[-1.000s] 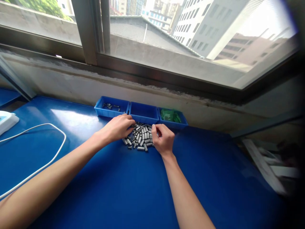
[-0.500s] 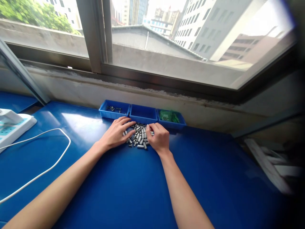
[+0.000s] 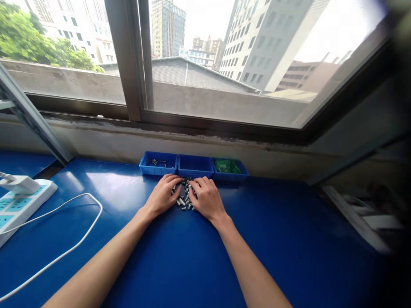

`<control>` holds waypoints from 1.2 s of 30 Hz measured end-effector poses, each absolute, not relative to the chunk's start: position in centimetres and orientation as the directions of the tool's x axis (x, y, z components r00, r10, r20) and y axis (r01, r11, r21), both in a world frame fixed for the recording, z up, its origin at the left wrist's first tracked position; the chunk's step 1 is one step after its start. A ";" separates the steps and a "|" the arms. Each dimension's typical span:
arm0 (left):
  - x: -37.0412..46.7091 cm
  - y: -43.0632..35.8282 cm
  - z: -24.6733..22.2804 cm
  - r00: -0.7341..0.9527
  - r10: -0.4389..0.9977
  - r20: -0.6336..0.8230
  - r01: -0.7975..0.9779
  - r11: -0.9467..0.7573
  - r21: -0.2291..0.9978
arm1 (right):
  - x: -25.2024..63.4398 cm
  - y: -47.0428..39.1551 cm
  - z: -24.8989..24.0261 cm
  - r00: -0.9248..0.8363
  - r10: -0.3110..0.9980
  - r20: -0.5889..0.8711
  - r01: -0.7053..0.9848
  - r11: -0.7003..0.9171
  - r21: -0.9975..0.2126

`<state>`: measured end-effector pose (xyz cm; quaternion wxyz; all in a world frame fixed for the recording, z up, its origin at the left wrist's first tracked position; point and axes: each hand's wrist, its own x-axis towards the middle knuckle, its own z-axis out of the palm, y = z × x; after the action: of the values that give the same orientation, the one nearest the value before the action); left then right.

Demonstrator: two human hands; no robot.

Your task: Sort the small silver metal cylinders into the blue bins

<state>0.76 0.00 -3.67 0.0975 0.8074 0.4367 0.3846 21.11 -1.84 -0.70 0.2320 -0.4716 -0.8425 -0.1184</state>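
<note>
A heap of small silvery metal parts (image 3: pixel 187 197), some like short bolts and some like cylinders, lies on the blue tabletop (image 3: pixel 180 256). At its left edge, my left hand (image 3: pixel 163 192) rests with curved fingers, thumb and fingers apart. My right hand (image 3: pixel 206 197) covers the right side of the heap, its fingers bent and its thumb apart from them. Both hands touch the heap, and their fingers hide part of it. I see nothing gripped in either hand.
Behind the heap stand three joined blue bins: the left bin (image 3: pixel 159 164) holds several screws, the middle bin (image 3: pixel 195 166) shows a bare floor, and the right bin holds green bags (image 3: pixel 227 166). A white power strip (image 3: pixel 27 203) and a white cable (image 3: pixel 93 231) lie left.
The view has tilted up a little. My right hand has gone from a pinch above the heap to spread fingers over its right side. The heap looks narrower between my hands.
</note>
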 end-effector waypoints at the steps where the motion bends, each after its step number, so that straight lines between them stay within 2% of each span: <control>1: 0.7 0.1 -3.7 0.324 0.778 0.539 0.626 -0.603 0.495 | 21.0 -1.8 -0.7 -0.453 0.741 0.495 0.849 0.528 -0.013; 9: 0.3 -0.1 -2.9 0.327 0.779 0.535 0.620 -0.604 0.501 | 20.0 -2.5 0.0 -0.457 0.767 0.451 0.842 0.536 -0.059; 16: 0.2 -0.1 -3.1 0.338 0.784 0.520 0.619 -0.602 0.504 | 19.6 -3.2 0.1 -0.395 0.832 0.390 0.854 0.489 -0.178; 24: 0.3 -0.4 -2.6 0.342 0.784 0.518 0.629 -0.600 0.494 | 19.7 -2.8 -0.7 -0.327 0.848 0.418 0.818 0.475 -0.324; 32: 0.2 -0.3 -2.8 0.364 0.780 0.510 0.631 -0.609 0.481 | 19.7 -3.0 -0.8 -0.353 0.838 0.417 0.836 0.482 -0.261; 36: 0.3 -0.5 -2.6 0.354 0.777 0.520 0.632 -0.609 0.479 | 19.6 -3.0 -0.8 -0.350 0.835 0.424 0.831 0.486 -0.272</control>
<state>0.28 -0.46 -2.56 0.0977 0.8170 0.4312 0.3701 19.57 -3.03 -0.81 0.2608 -0.5069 -0.8216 0.0044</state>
